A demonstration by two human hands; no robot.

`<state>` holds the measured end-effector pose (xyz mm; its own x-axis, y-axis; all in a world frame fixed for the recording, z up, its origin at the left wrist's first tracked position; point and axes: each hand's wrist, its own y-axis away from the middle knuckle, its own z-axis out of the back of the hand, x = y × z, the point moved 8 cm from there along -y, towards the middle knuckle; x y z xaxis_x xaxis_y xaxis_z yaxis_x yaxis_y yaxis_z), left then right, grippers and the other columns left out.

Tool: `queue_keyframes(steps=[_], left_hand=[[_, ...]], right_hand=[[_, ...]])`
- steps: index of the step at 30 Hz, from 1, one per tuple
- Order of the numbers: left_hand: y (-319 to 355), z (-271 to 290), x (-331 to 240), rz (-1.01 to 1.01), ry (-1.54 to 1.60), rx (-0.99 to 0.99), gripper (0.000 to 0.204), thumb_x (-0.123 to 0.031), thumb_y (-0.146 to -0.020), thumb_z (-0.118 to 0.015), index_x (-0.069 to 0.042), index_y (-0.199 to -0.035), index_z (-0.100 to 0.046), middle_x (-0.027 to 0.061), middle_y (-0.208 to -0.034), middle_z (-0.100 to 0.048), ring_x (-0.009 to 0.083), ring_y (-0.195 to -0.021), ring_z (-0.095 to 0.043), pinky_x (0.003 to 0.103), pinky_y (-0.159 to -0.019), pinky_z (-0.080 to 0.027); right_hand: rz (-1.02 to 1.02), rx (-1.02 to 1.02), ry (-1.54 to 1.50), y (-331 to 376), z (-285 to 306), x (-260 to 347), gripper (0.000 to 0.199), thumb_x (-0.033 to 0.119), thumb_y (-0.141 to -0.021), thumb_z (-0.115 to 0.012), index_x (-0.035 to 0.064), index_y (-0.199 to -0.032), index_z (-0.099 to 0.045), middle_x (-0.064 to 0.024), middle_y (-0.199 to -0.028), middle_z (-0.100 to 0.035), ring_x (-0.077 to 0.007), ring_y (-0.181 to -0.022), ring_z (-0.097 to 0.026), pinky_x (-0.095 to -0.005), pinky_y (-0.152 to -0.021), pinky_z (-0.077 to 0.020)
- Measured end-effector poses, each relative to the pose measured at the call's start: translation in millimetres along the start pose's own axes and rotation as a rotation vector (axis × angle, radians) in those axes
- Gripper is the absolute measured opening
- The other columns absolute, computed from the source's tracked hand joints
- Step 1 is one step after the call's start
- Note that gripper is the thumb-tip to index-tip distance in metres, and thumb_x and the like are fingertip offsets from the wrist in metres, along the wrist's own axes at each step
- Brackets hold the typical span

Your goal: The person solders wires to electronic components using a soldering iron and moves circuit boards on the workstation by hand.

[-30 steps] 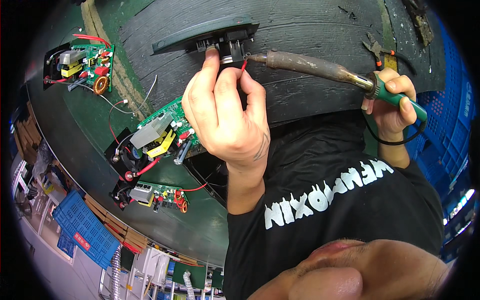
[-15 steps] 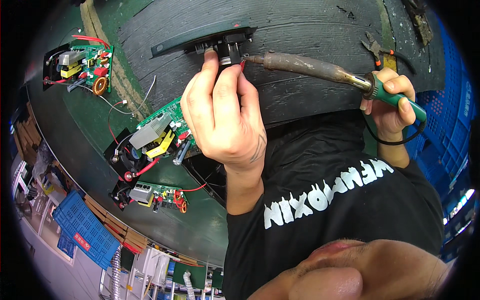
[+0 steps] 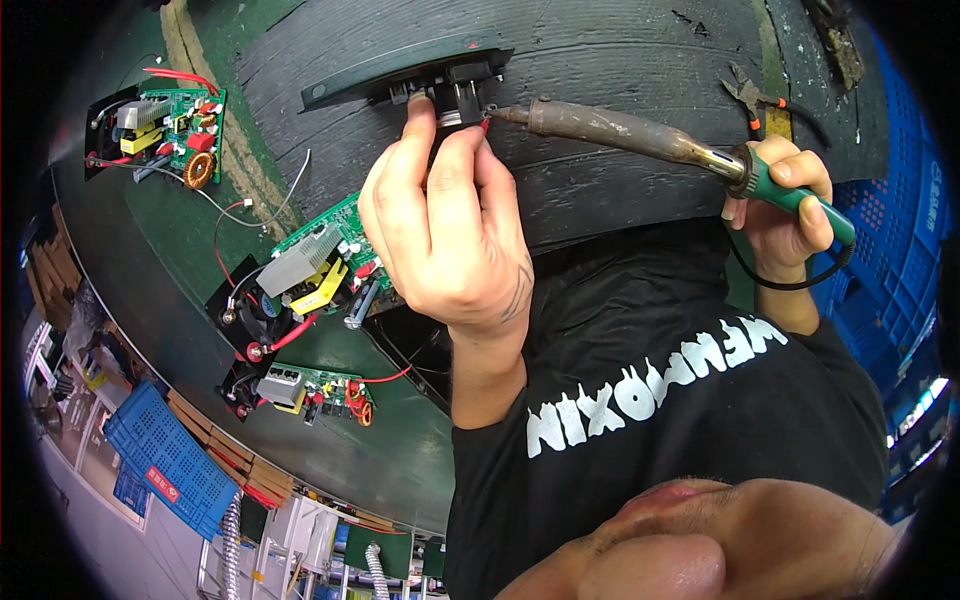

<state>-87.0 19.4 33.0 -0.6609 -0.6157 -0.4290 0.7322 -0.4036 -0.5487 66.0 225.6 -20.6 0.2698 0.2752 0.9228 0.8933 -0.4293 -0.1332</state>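
Observation:
My right hand [image 3: 785, 205] is wrapped round the green handle of a soldering iron [image 3: 625, 135]. The iron's tip reaches left to a metal terminal on the back of a black panel [image 3: 405, 75]. Below that panel, the closed fingers of my left hand [image 3: 450, 225] pinch a short red wire [image 3: 486, 125] close to the iron's tip. One left finger presses against the black parts under the panel. Most of the wire is hidden by the hand.
Green circuit boards with red wires lie to the left: one board [image 3: 170, 135] far off, another [image 3: 315, 270] beside my left wrist, a third [image 3: 315, 390] nearer. Orange-marked pliers [image 3: 755, 100] rest on the dark mat [image 3: 620, 60]. Blue crates [image 3: 900, 250] stand at the right.

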Motion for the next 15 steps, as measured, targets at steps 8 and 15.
queue_keyframes(steps=[8, 15], left_hand=[[1.2, -1.1, -0.9, -0.009, -0.013, -0.002, 0.022, 0.007, -0.067, -0.076, 0.003, -0.088, -0.070, 0.0156, -0.106, -0.066, 0.0278, -0.084, -0.061, 0.035, -0.074, -0.052], [0.2, -0.9, -1.0, -0.011, -0.024, -0.001, 0.023, 0.007, -0.068, -0.075, 0.003, -0.089, -0.070, 0.0158, -0.107, -0.066, 0.0281, -0.085, -0.061, 0.035, -0.075, -0.052]], right_hand=[[0.000, -0.006, -0.003, 1.4, 2.6, 2.0, 0.041, 0.039, -0.092, -0.048, 0.0046, -0.110, -0.059, -0.0178, -0.084, -0.056, -0.0203, -0.052, -0.054, -0.0283, -0.049, -0.0438], [0.004, 0.000, 0.007, 1.3, 5.1, 4.1, 0.041, 0.040, -0.092, -0.048, 0.0050, -0.111, -0.059, -0.0176, -0.083, -0.055, -0.0199, -0.051, -0.053, -0.0294, -0.052, -0.0453]])
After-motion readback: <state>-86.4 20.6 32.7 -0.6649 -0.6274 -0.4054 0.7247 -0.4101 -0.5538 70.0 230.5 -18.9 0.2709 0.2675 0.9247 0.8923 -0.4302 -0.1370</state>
